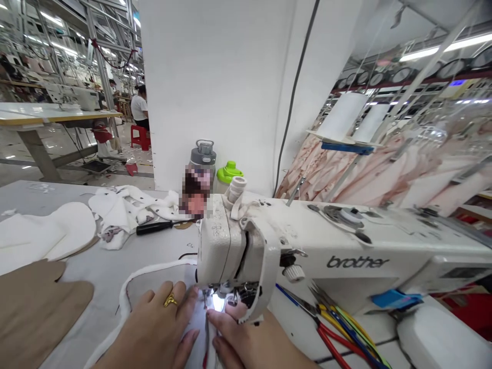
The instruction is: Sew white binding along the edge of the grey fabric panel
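A white brother sewing machine (238, 246) stands before me, its small lamp lit beside the needle and presser foot (206, 298). Under the foot runs a piece of grey fabric (149, 281) edged with fluffy white. My left hand (157, 323), with a gold ring, lies on this fabric left of the needle, fingers stretched forward and thumb apart. Just right of the needle, my right hand (246, 330) has its fingers closed at a narrow fabric edge (212, 335) that leads to the foot. The machine head hides part of the right fingers.
Brown fabric pieces (42, 307), white cut pieces (73, 230) and a black-handled screwdriver (156, 227) lie to the left. Two bottles, one with a green lid (229, 171), stand behind the machine. Red-handled pliers (326, 328) and tweezers rest at right. A person (139, 107) sits far off.
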### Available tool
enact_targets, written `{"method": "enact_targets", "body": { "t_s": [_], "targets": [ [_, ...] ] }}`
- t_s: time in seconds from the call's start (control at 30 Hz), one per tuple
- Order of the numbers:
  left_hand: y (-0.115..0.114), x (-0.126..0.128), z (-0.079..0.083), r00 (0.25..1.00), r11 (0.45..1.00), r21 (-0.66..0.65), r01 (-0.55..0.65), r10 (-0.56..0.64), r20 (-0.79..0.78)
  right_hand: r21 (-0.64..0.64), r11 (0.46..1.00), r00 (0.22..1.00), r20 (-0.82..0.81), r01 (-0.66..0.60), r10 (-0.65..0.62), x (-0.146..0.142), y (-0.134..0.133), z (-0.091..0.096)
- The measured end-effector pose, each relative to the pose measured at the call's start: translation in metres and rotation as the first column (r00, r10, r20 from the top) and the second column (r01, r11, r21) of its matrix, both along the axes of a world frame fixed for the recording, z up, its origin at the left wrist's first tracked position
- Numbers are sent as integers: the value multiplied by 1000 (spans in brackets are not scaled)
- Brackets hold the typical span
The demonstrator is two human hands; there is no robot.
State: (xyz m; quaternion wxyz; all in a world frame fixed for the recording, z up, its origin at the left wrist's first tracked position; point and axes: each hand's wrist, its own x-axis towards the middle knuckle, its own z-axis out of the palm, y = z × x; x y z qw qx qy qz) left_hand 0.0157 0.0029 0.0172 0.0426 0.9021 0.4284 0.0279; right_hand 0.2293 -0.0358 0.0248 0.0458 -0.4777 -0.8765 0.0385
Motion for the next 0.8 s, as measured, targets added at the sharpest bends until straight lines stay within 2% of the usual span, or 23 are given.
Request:
{"method": "enact_targets", "body": {
  "t_s": [0.07,0.23,0.37,0.47,0.6,0.73,0.8],
  "targets": [
    [0,-1,-2,1000,1000,13,2,-2,15,-3,1000,1000,0,10,-10,0,0,1],
    [1,-2,-11,997,990,141,20,-30,70,-77,996,996,-80,35,-41,1,-1,3],
    [1,-2,-18,993,984,177,12,-32,116,-23,999,993,-114,23,-25,2,-1,6],
    [1,-3,-16,990,984,180,15,-40,135,29,999,990,-141,-20,24,2,2,6],
    [5,-4,-16,996,989,146,36,-47,72,99,994,997,-60,-43,49,6,7,-10],
    [11,-5,-27,998,993,116,17,-25,63,177,983,999,44,-38,31,19,8,-38],
    [15,-5,-32,998,992,115,44,-50,49,186,982,998,50,-39,31,25,6,-42]
  ]
}}
